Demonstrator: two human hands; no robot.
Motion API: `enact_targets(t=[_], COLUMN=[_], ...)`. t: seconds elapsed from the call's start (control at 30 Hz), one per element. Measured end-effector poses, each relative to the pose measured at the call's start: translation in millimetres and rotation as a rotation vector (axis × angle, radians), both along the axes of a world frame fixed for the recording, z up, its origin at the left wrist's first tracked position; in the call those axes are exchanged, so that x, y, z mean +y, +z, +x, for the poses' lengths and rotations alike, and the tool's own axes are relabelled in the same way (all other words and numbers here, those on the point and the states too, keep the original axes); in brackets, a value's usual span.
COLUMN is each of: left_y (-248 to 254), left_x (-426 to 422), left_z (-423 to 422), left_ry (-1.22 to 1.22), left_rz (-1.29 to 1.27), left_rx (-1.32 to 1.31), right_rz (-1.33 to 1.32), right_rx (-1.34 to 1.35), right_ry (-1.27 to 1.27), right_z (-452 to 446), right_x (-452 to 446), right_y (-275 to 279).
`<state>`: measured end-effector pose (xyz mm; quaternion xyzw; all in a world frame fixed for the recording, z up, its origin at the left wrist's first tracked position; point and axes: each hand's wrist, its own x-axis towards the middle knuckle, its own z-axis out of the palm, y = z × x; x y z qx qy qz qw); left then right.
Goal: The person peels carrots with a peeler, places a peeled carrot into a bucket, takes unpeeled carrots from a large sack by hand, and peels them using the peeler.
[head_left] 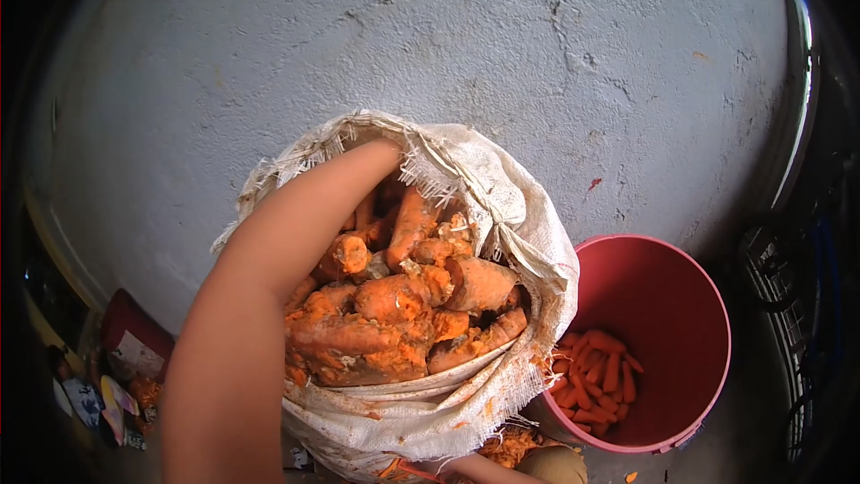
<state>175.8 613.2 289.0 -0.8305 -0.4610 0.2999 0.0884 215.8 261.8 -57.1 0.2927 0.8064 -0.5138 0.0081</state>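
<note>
A white woven sack (528, 215) with a frayed rim stands open, full of large, broken, dirty carrots (385, 300). My left arm (260, 260) reaches over the carrots into the far side of the sack, where the hand is hidden below the rim. At the bottom edge, part of my right forearm (493, 468) shows beside the lower front of the sack; the fingers of that hand cannot be made out. To the right of the sack is a red bucket (663, 323) with several small, cleaner carrots (596, 381) at its bottom.
A grey-blue rough wall (403, 36) rises behind the sack. At the lower left are a dark red container (134, 336) and coloured wrappers (116, 403). Orange scraps (511, 445) and a round brownish object (554, 466) lie below the sack. A dark slatted object (779, 305) is at the right.
</note>
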Motion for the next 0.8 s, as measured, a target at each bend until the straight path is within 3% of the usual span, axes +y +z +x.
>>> enact_targets(t=[0.27, 0.4, 0.53, 0.57, 0.63, 0.73, 0.8], left_y=[8.5, 37.4, 81.7, 88.6, 91.9, 100.5, 107.5], left_x=[-18.3, -42.6, -93.2, -95.9, -96.7, -140.3, -159.7], left_z=[-0.1, 5.2, 8.0, -3.4, -30.7, -42.4, -55.8], left_ry=[-0.081, -0.078, 0.214, 0.325, 0.018, 0.363, 0.333], left_rz=[0.04, 0.032, -0.099, -0.054, -0.262, -0.347, -0.341], left_rx=[0.076, 0.082, -0.133, -0.321, -0.398, -0.813, -0.918], right_rz=[0.0, 0.008, 0.021, 0.024, 0.032, 0.053, 0.079], right_rx=[0.004, 0.009, 0.009, 0.009, 0.005, -0.006, -0.016], right_ry=[0.01, 0.022, 0.04, 0.044, 0.054, 0.075, 0.098], right_z=[-1.0, -3.4, -5.1, -5.1, -5.9, -8.6, -11.5], right_x=[-3.2, -6.3, -10.6, -11.5, -15.3, -19.6, -22.9], right_y=[-3.8, -5.5, -9.5, -10.4, -14.4, -20.0, -26.1])
